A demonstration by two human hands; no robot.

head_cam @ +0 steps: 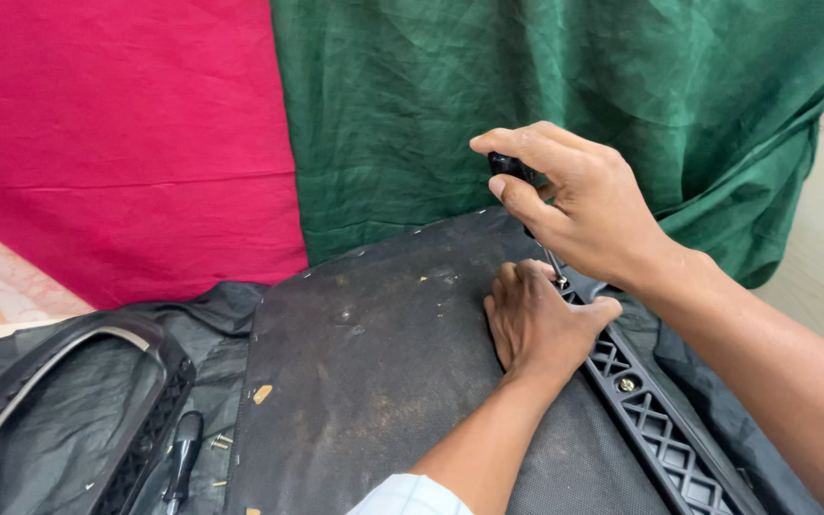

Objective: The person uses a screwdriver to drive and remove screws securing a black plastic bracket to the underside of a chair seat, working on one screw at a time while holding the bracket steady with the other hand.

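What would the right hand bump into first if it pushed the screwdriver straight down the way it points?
Most likely the black lattice bracket. The right hand aims the screwdriver down at its top end, just beside the left hand. The tip's exact spot is hard to see.

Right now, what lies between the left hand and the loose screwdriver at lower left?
In the head view, only the dark board spans between the left hand and the loose screwdriver, besides a tan scrap.
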